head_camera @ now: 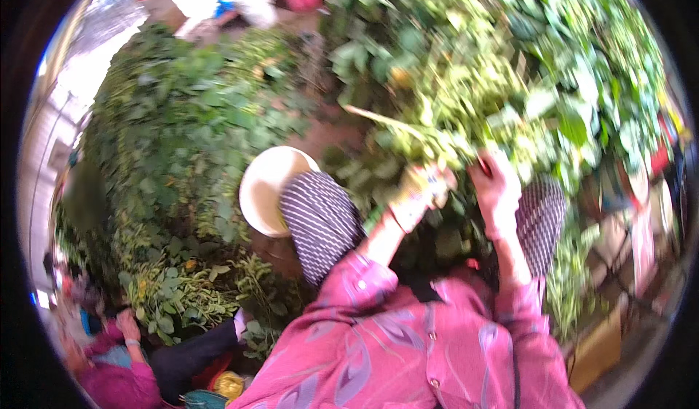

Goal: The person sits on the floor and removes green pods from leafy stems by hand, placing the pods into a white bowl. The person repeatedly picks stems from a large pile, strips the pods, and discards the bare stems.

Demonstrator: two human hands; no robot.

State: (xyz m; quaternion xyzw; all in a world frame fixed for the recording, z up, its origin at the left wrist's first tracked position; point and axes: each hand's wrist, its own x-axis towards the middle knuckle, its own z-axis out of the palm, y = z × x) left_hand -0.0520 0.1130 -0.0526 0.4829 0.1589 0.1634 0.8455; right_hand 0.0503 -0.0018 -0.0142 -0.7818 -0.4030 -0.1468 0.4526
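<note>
My left hand [423, 190], in a pale patterned glove, is closed on the stem end of a leafy pod-bearing plant [431, 141] above my lap. A bare cut stem of this plant points to the upper left. Close by on the right is my bare right hand [496, 182], its fingers curled beside the pods; something small and red shows between thumb and fingers, too blurred to name. A cream-coloured bucket [262, 190] stands on the ground against my left knee. Green leaves lie between and below my hands.
Large heaps of cut green plants [175, 130] spread at the left, and more pile up [579, 81] at the right. Another person [120, 365] sits at the lower left. A cardboard piece [598, 349] is at the lower right. White and pink containers stand at the top.
</note>
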